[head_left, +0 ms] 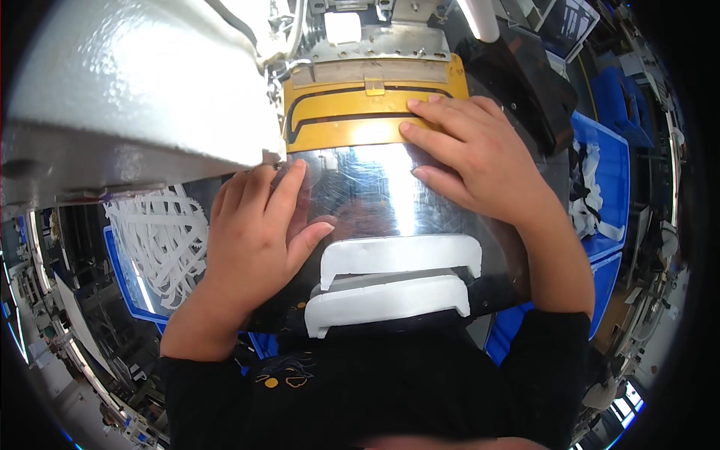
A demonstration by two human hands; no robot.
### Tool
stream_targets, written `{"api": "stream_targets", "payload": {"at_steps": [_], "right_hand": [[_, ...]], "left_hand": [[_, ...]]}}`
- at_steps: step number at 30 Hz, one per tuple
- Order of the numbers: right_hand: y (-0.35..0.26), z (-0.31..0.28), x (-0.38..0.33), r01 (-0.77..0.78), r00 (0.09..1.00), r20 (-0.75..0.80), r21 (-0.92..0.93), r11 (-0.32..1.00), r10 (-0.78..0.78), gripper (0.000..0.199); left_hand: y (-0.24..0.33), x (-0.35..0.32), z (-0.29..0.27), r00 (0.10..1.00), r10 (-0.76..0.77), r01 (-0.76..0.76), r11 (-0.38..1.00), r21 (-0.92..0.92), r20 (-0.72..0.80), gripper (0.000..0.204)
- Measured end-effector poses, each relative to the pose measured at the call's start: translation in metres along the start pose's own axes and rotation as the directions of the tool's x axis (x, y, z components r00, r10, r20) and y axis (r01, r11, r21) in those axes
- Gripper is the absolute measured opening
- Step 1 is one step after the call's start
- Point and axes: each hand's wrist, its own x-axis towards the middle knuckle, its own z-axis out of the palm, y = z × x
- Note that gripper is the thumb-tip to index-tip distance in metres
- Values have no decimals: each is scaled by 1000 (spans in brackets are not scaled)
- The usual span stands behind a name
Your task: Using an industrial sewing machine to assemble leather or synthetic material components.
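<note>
A yellow template plate (341, 138) with dark curved slots lies at the far side of a shiny metal work surface (352, 199). My right hand (476, 150) rests on it, two fingertips pressing the plate and the thumb over the metal; the fingers are stretched out, with nothing held. Beside the white machine head (150, 90), my left hand (259, 221) lies on the metal surface, fingers extended and thumb apart. Its fingertips are close to the plate's near left corner and partly hidden under the machine. Two white curved pieces (401, 256) lie near my body, overlapping slightly.
A blue bin (124, 274) heaped with white strips (161, 244) stands at the left. At the right, another blue bin (616, 180) holds white and dark scraps. A metal bar (360, 51) runs along the template's far edge, with a black box-like part (517, 90) to its right.
</note>
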Motion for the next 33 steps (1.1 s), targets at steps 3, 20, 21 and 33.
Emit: {"api": "stream_targets", "payload": {"at_steps": [3,20,21,33], "right_hand": [[0,0,0,9,1000,-5,16,1000,-9,40],[-3,2,0,32,999,-10,10,999,-32,39],[-4,2,0,34,999,-13,12,999,-34,39],[-8,8,0,51,998,-47,62,997,-48,35]], "left_hand": [[-2,0,0,1000,-11,11,1000,2,5,73],[-3,2,-3,998,-64,65,996,56,-19,68],[-4,2,-3,998,-64,65,996,56,-18,68],[-3,2,-1,997,-66,68,996,57,-29,64]]}}
